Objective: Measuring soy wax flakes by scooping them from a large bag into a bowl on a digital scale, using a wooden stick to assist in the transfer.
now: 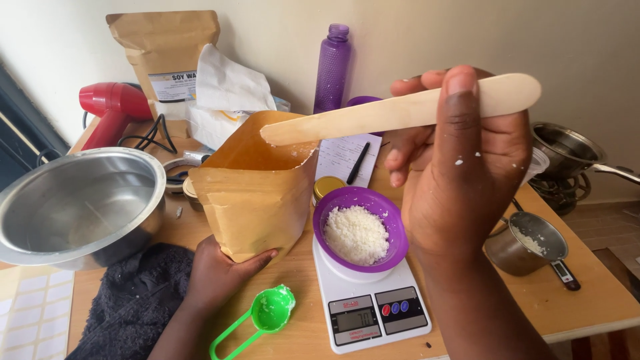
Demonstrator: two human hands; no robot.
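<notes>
We see 1 green scoop, 1 scale w/ 1 purple bowl. Left hand grips 1 open paper bag, upright. Right hand pinches 1 wooden stick above bag; long axis approx horizontal, tip pointing left. 2 bags total.

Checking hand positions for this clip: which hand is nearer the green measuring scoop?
Left. The left hand grips the brown paper bag just above the green measuring scoop; the right hand is raised, holding the wooden stick.

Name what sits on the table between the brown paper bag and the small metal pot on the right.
In the head view, a purple bowl of white flakes sits on a white kitchen scale, between the brown paper bag and small metal pot.
</notes>
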